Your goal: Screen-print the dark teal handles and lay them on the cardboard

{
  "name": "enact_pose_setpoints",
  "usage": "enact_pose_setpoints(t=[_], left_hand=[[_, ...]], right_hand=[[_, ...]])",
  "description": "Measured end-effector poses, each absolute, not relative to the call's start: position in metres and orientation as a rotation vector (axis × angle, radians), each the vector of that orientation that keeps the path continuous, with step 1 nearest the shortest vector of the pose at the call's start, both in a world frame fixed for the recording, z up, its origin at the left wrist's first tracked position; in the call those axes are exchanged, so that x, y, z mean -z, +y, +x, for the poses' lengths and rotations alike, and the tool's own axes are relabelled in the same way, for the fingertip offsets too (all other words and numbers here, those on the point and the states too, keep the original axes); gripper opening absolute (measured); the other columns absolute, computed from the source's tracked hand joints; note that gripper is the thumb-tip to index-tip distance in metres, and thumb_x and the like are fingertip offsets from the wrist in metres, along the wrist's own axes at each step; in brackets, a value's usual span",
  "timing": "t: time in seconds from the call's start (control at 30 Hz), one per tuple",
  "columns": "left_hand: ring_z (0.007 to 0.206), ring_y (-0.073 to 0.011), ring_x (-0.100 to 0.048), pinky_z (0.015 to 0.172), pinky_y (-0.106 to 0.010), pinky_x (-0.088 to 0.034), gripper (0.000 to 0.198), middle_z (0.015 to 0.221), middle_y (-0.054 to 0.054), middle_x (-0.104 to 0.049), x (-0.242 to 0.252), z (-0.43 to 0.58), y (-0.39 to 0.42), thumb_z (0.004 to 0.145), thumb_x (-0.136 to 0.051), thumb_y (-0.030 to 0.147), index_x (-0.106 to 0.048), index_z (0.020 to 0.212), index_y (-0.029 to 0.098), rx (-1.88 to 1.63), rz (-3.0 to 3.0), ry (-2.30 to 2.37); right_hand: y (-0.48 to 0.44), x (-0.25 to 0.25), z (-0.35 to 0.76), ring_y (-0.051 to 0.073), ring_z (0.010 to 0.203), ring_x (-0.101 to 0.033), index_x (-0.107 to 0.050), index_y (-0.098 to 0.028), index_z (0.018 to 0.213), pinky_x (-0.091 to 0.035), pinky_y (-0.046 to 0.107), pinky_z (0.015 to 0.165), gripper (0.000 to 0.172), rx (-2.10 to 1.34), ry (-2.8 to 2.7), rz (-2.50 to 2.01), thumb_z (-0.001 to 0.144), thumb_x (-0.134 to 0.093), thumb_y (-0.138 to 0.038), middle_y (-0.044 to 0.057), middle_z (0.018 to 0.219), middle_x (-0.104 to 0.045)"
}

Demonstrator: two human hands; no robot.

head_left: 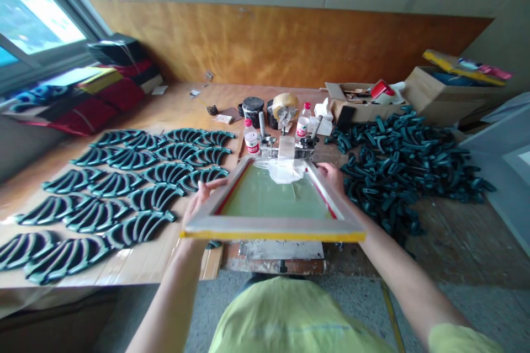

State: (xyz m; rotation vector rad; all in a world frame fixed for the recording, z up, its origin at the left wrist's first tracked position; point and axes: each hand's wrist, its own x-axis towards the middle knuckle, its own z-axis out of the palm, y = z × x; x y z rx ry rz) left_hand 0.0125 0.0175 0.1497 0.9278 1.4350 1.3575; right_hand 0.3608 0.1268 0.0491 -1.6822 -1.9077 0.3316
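Observation:
A silver screen frame (273,225) with greenish mesh and a yellow front edge is tilted over a metal base plate (282,250), its far end at a clamp (286,149). At the frame's left side is my left hand (203,197), fingers stretched out and apart along its outer edge. My right hand (332,176) is wrapped round the right rail, its fingertips near the far corner. White tape or film (285,172) covers the mesh's far end. Whatever lies beneath the frame is mostly hidden.
Rows of dark green curved parts (97,212) cover cardboard at left. A heap of similar parts (389,165) lies at right. Bottles (251,138), a black tub (253,110) and cardboard boxes (447,96) stand behind.

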Motion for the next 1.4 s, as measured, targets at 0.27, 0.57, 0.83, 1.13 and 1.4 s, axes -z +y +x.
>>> enact_pose_setpoints(t=[0.27, 0.57, 0.83, 1.13, 1.4], left_hand=[[0.067, -0.0185, -0.066, 0.06, -0.026, -0.052, 0.082, 0.081, -0.002, -0.07, -0.039, 0.008, -0.023, 0.072, -0.071, 0.054, -0.044, 0.142, 0.022, -0.921, 0.757, 1.54], [0.07, -0.0188, -0.066, 0.059, -0.025, -0.05, 0.074, 0.085, -0.005, -0.072, -0.018, 0.008, -0.02, 0.071, -0.069, 0.057, -0.055, 0.131, 0.015, -0.931, 0.757, 1.532], [0.082, -0.0233, -0.068, 0.065, -0.027, -0.051, 0.067, 0.095, -0.009, -0.074, -0.021, 0.01, -0.021, 0.068, -0.07, 0.06, -0.065, 0.116, 0.013, -0.974, 0.765, 1.528], [0.083, -0.0228, -0.068, 0.063, -0.026, -0.051, 0.062, 0.095, -0.009, -0.074, -0.04, 0.013, -0.023, 0.071, -0.071, 0.055, -0.064, 0.116, 0.013, -0.96, 0.74, 1.544], [0.085, -0.0228, -0.069, 0.065, -0.028, -0.054, 0.068, 0.098, -0.006, -0.073, -0.103, 0.003, -0.01, 0.075, -0.062, 0.064, -0.06, 0.128, 0.021, -1.022, 0.751, 1.463]], right_hand=[[0.169, -0.094, 0.293, 0.027, 0.117, -0.051, -0.058, -0.015, 0.12, -0.043, 0.039, 0.1, 0.046, -0.172, -2.274, -1.419, 0.076, -0.071, -0.018, 0.014, 0.123, -0.056], [0.114, -0.073, 0.291, 0.02, 0.093, -0.057, -0.065, -0.016, 0.088, -0.043, 0.028, 0.078, 0.017, -0.215, -2.722, -1.277, 0.082, -0.053, -0.006, 0.008, 0.089, -0.068], [0.112, -0.083, 0.302, 0.019, 0.079, -0.057, -0.066, -0.019, 0.078, -0.042, 0.028, 0.069, 0.013, -0.312, -2.742, -1.108, 0.079, -0.058, -0.008, 0.004, 0.08, -0.065], [0.081, -0.07, 0.303, 0.02, 0.09, -0.059, -0.069, -0.02, 0.095, -0.047, 0.03, 0.08, 0.023, -0.343, -2.628, -1.046, 0.086, -0.052, -0.008, 0.005, 0.089, -0.068], [0.176, -0.115, 0.292, 0.021, 0.1, -0.061, -0.049, -0.024, 0.139, -0.047, 0.033, 0.093, 0.065, -0.357, -2.237, -1.394, 0.078, -0.069, -0.017, 0.008, 0.116, -0.063]])
